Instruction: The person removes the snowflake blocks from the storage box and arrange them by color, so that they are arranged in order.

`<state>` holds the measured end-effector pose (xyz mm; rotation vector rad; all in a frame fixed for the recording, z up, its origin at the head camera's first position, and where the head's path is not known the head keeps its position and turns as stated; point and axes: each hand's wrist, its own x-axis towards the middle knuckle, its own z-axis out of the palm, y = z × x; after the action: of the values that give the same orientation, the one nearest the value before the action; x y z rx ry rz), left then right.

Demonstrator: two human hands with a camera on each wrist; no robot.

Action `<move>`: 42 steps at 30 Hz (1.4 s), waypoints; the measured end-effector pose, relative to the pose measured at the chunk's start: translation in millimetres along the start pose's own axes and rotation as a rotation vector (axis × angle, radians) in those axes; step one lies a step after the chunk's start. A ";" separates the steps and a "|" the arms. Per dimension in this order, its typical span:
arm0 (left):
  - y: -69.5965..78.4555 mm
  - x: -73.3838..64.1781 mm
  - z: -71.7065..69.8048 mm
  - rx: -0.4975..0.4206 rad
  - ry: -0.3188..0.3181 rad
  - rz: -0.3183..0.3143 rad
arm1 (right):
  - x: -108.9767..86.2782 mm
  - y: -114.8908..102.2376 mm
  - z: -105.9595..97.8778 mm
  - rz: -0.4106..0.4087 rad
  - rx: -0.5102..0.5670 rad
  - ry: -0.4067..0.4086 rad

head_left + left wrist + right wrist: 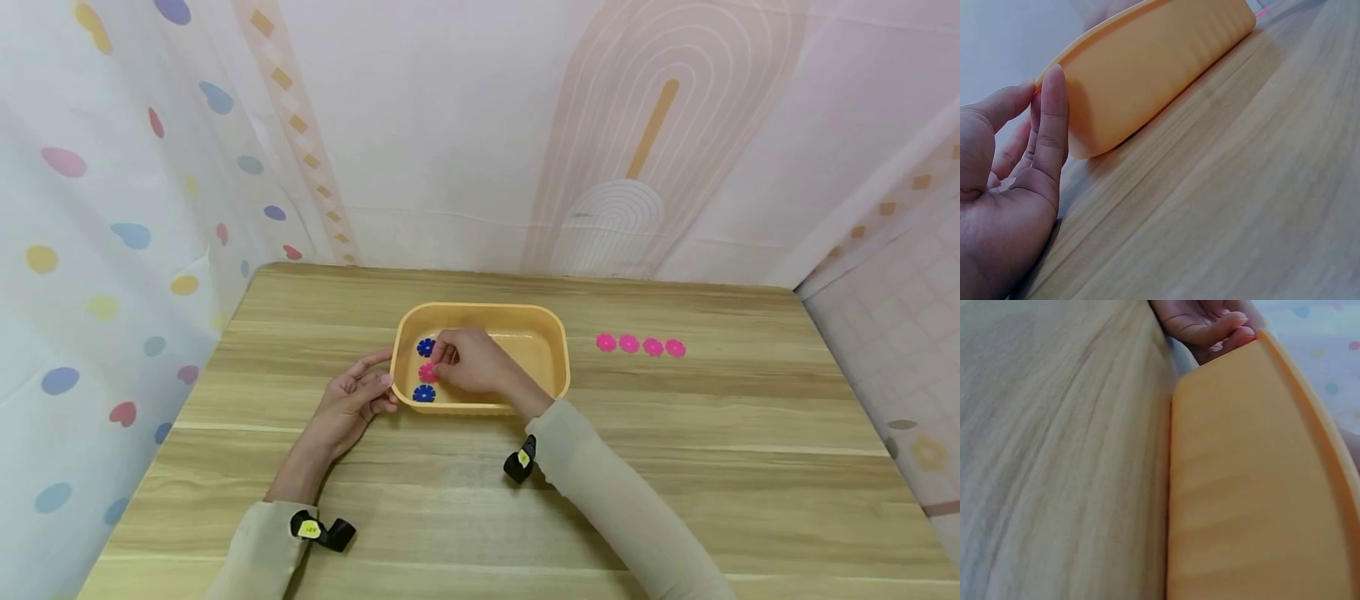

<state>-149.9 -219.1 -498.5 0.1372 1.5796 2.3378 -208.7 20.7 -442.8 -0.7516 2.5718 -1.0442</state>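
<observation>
A yellow plastic bin rests on the wooden table. My left hand pinches its left rim between thumb and fingers; the left wrist view shows the thumb at the edge. Reaching inside, my right hand pinches a pink snowflake disc near the left wall with thumb and fingertips. Blue snowflake discs lie on either side of it, one farther back and one nearer the front. In the right wrist view, the bin's outer wall hides most of the right hand.
Several pink snowflake discs lie in a row on the table, right of the bin. A patterned curtain hangs behind the table's back edge and along its left side. Each sleeve carries a black wrist camera.
</observation>
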 end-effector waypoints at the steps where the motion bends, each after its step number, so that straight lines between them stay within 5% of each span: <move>1: -0.1 0.1 0.1 0.002 0.001 -0.001 | -1.0 0.6 -1.4 -0.001 0.012 0.001; 42: 0.0 -1.0 3.9 0.012 0.025 -0.012 | -76.4 23.9 -56.4 -0.027 0.147 0.237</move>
<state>-148.0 -216.0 -496.9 0.1013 1.6017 2.3301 -177.8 109.7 -416.2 -0.6624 2.6448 -1.3901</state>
